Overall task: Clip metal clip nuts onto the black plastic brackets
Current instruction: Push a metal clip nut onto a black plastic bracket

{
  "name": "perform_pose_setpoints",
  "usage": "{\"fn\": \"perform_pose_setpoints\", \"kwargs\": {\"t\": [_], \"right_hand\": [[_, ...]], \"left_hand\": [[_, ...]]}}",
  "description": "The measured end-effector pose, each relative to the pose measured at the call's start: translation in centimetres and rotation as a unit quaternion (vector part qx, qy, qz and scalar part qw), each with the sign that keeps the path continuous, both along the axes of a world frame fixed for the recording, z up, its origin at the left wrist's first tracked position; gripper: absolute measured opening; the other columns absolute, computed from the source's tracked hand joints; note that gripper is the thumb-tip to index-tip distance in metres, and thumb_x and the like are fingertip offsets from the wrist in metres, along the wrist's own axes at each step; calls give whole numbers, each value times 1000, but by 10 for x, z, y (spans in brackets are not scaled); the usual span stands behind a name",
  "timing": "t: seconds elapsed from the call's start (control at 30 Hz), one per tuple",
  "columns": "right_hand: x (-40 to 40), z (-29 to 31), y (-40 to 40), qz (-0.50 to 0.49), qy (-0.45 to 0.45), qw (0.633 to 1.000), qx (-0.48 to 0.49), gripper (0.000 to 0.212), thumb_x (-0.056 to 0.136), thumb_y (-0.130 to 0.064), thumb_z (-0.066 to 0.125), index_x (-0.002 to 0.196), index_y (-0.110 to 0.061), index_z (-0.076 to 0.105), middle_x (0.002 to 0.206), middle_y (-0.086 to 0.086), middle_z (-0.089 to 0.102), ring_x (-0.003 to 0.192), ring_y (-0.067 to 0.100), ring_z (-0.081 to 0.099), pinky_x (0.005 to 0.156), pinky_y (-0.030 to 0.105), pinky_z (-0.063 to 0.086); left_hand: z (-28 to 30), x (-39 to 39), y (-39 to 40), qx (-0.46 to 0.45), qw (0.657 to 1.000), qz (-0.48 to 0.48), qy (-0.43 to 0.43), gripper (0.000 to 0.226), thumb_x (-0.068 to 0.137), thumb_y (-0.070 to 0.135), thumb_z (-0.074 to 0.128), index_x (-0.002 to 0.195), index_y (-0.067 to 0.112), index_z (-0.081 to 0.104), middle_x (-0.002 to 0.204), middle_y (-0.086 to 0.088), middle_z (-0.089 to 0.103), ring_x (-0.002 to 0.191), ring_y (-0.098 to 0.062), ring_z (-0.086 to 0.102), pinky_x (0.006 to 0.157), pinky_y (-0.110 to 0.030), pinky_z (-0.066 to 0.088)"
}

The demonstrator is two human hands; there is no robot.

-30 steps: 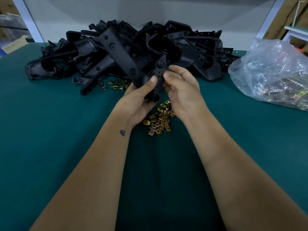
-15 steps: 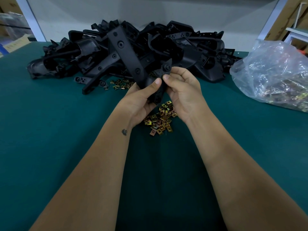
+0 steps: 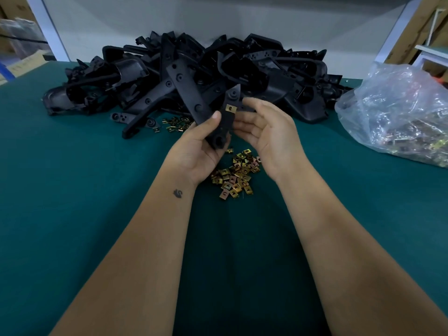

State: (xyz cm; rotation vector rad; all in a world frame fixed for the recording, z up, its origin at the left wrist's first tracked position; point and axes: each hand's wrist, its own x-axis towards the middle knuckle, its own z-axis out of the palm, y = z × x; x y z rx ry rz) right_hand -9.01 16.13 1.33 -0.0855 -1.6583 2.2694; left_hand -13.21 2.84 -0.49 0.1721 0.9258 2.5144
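A brass-coloured clip nut point(image 3: 230, 108) sits clipped on the black plastic bracket point(image 3: 191, 93) that the left hand point(image 3: 197, 151) grips above the loose clip nuts point(image 3: 234, 174) on the green table point(image 3: 72, 190), the right hand point(image 3: 269, 132) slack-fingered just beside, holding nothing.

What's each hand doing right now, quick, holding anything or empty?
Left hand: grips the black bracket, which has a clip nut on it.
Right hand: open, fingers relaxed, holding nothing, just beside the bracket.
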Motion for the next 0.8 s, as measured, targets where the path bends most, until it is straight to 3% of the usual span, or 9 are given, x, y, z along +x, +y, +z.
{"fn": "perform_pose_setpoints", "kwargs": {"t": [0.07, 0.17, 0.23, 0.3, 0.57, 0.67, 0.8], "right_hand": [[2, -3, 3, -80, -54, 978, 185, 20, 98, -16, 49, 103, -19, 68, 86, 2, 74, 78, 13, 68, 72, 27, 55], [4, -10, 7, -139, -123, 867, 462, 24, 87, -13, 49, 95, -27, 67, 85, -11, 65, 79, 10, 61, 65, 29, 46], [5, -13, 7, -119, -167, 805, 556, 23, 84, -15, 51, 95, -26, 67, 90, -6, 64, 84, 18, 60, 65, 30, 45], [4, -16, 8, -97, -190, 780, 588, 20, 84, -20, 54, 99, -23, 67, 99, -1, 64, 92, 23, 57, 70, 31, 45], [1, -21, 9, -93, -163, 799, 571, 7, 84, -21, 61, 88, -22, 66, 94, -2, 63, 89, 19, 59, 70, 31, 47], [0, -21, 10, -100, -145, 827, 535, 8, 83, -17, 63, 86, -24, 64, 87, -8, 62, 83, 13, 60, 69, 30, 50], [-3, -23, 10, -111, -116, 876, 456, 14, 84, -12, 68, 80, -25, 63, 74, -9, 62, 64, 1, 55, 52, 7, 39]], "left_hand": [[-1, -2, -3, 24, 999, 29, -31, 3, 94, 11, 61, 97, 9, 62, 80, -3, 73, 67, -11, 69, 67, -22, 57], [-1, -4, -7, 66, 994, 51, -68, 5, 93, 10, 64, 88, 7, 63, 72, -5, 68, 61, -12, 62, 64, -24, 53], [0, -4, -9, 78, 992, 60, -82, 5, 93, 9, 64, 88, 7, 63, 71, -5, 67, 66, -13, 58, 65, -25, 51], [2, -5, -9, 81, 991, 65, -89, 6, 93, 9, 63, 88, 8, 62, 72, -5, 66, 70, -14, 55, 67, -26, 49], [2, -3, -10, 69, 993, 53, -75, 12, 90, 3, 55, 83, 13, 55, 72, -1, 57, 66, -11, 47, 67, -23, 35], [1, -5, -11, 64, 994, 52, -70, 14, 90, 2, 53, 82, 13, 52, 72, 0, 54, 66, -11, 47, 67, -23, 37], [0, -6, -11, 61, 994, 54, -73, 12, 90, 1, 52, 84, 11, 49, 83, -3, 50, 73, -13, 47, 70, -25, 44]]}}
